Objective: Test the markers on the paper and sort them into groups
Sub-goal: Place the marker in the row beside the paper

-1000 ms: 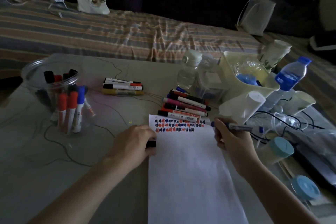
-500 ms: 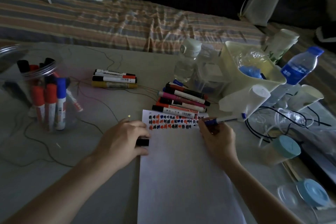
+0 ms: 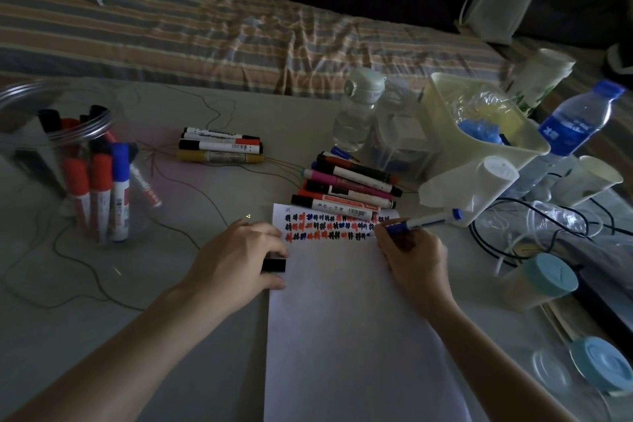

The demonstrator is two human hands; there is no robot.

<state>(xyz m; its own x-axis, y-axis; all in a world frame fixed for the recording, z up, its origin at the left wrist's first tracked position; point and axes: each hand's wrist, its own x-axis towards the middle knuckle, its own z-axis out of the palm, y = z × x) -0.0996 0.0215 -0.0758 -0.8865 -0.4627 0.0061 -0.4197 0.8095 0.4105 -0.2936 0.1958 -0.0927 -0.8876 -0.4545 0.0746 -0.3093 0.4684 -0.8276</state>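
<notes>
Since a moment ago, your right hand point(image 3: 412, 259) has lowered the blue marker point(image 3: 419, 223), so its tip now meets the paper point(image 3: 346, 325) at the end of the third row of test marks point(image 3: 334, 227). Your fingers pinch it like a pen. Your left hand point(image 3: 236, 259) grips its black cap point(image 3: 274, 265) while steadying the sheet on the counter point(image 3: 137, 301).

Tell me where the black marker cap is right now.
The black marker cap is in the head view, pinched in the left hand at the left edge of the white paper, just below the rows of test marks.
</notes>
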